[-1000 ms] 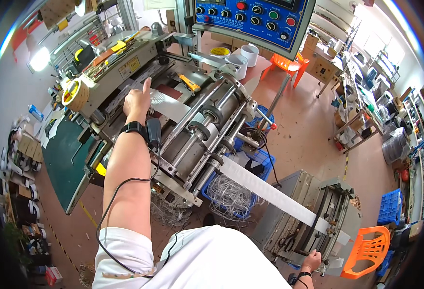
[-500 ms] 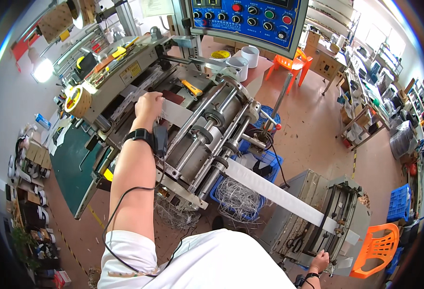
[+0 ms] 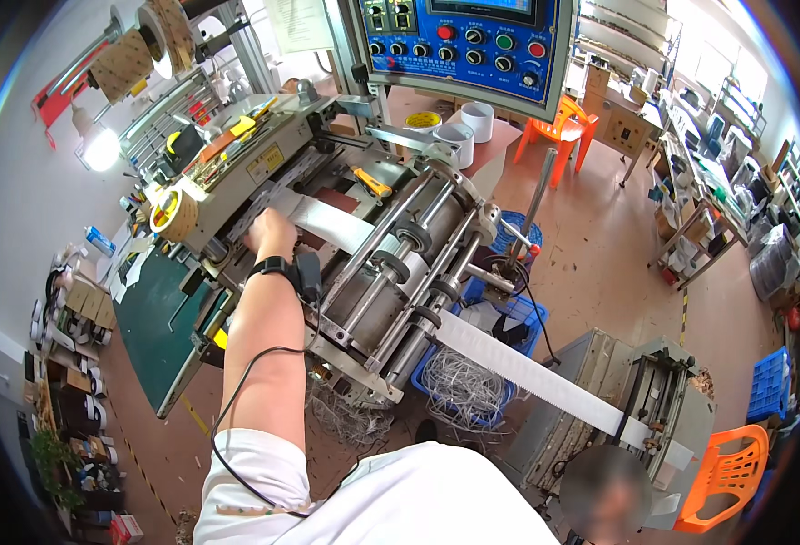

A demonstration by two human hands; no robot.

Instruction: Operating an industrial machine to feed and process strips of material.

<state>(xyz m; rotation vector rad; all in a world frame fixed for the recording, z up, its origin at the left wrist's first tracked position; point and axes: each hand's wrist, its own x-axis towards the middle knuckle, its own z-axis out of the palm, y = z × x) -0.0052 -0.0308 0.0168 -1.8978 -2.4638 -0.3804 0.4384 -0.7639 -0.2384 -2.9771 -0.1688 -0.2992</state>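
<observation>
- Nearest, low right: white paper web (image 3: 545, 377) running from a grey machine (image 3: 663, 409) beside an orange chair (image 3: 727, 477).
- Below the web: blue basket (image 3: 500, 313) holding pale trimmings.
- Further up: web threading steel rollers (image 3: 409, 272).
- Left hand (image 3: 271, 232) laid on the web past the rollers; grip unclear.
- Right hand out of sight.
- Farthest: blue control panel (image 3: 459, 41).

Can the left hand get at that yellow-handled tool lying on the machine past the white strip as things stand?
Probably yes. The left hand rests on the white strip, and the yellow-handled tool lies just beyond it on the machine bed, uncovered, with nothing standing between them.
</observation>
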